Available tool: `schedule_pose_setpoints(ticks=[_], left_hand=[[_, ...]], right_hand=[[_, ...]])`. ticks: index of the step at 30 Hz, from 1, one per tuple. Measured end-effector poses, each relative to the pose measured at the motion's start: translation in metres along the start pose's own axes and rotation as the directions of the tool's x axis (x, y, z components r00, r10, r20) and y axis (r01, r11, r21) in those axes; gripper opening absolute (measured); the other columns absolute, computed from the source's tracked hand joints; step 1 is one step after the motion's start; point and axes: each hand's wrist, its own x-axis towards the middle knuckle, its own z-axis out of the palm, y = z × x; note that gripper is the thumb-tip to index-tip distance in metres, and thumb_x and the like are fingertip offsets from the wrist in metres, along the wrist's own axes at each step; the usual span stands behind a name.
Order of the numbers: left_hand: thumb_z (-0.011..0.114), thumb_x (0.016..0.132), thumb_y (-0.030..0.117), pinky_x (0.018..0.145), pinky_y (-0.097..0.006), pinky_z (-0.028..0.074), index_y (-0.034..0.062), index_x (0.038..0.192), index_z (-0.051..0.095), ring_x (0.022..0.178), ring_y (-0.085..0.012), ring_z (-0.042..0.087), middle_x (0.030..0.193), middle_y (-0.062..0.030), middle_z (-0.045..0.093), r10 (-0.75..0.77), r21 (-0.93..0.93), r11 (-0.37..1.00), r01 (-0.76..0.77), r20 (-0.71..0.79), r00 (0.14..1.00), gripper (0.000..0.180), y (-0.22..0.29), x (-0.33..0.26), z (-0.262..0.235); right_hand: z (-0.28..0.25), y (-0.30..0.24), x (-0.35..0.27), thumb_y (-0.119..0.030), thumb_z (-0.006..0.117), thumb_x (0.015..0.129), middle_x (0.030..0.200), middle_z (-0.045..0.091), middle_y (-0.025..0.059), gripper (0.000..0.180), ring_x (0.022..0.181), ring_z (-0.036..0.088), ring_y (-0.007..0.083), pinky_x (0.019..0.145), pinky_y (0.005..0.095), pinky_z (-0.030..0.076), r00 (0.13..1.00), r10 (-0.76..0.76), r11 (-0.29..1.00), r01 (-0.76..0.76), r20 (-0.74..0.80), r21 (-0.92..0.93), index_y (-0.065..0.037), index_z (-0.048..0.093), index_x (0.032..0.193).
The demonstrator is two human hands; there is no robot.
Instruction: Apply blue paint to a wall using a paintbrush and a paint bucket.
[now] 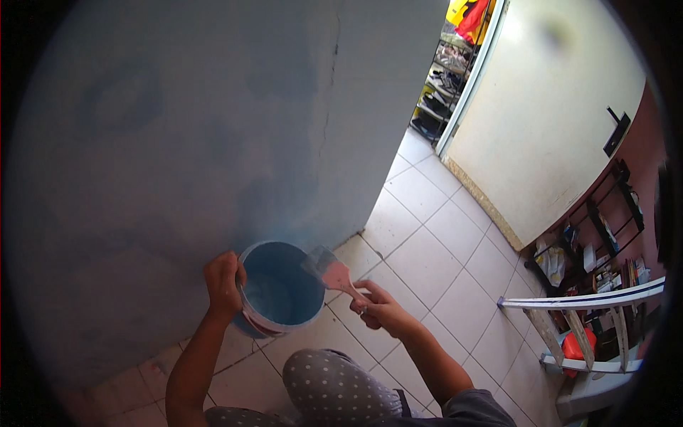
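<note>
My left hand [225, 283] is closed on the left rim of a round paint bucket [319, 307], which is tilted a little. Its inside is coated blue, and pale blue liquid paint [279, 300] shows at the bottom. In my right hand [383, 311], the fingers are wrapped round the pink handle of a wide paintbrush [336, 276]. The brush's bristle end is at the bucket's right rim; I cannot tell whether it touches. A blue-grey wall [213, 121], darker in patches and with a long thin crack, stands just beyond the bucket.
White floor tiles [434, 249] run right of the wall to an open white door [548, 128]. Shoe shelves [442, 92] stand past the doorway. At right are a metal ladder [583, 302], a cluttered black rack [597, 228] and a red object [578, 349]. My knee [341, 384] is close below the bucket.
</note>
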Motion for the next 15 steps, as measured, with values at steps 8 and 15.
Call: schedule_pose_setpoints(ticks=[8, 15], left_hand=[[0.039, 0.099, 0.024, 0.052, -0.031, 0.034, 0.0034, 0.055, 0.040, 0.048, -0.0150, 0.039, 0.050, -0.0048, 0.040, 0.041, 0.087, 0.995, -0.045, 0.037, 0.998, 0.048, 0.012, 0.001, 0.018], [0.038, 0.099, 0.026, 0.061, -0.030, 0.041, 0.0039, 0.055, 0.039, 0.049, -0.0150, 0.040, 0.049, -0.0050, 0.042, 0.021, 0.016, 1.000, -0.021, 0.057, 0.998, 0.049, 0.018, -0.001, 0.019]], right_hand=[[-0.003, -0.029, -0.019, 0.007, 0.053, 0.084, 0.084, 0.068, 0.0075, 0.033, 0.075, 0.064, 0.0164, 0.067, 0.0285, 0.050, 0.852, -0.520, 0.508, 0.369, 0.064, -0.778, -0.008, 0.066, 0.110], [-0.011, -0.057, -0.050, 0.012, 0.054, 0.066, 0.067, 0.062, 0.0013, 0.048, 0.057, 0.058, 0.0208, 0.051, 0.0317, 0.045, 0.753, -0.521, -0.327, 0.258, 0.401, -0.909, -0.020, 0.074, 0.095]])
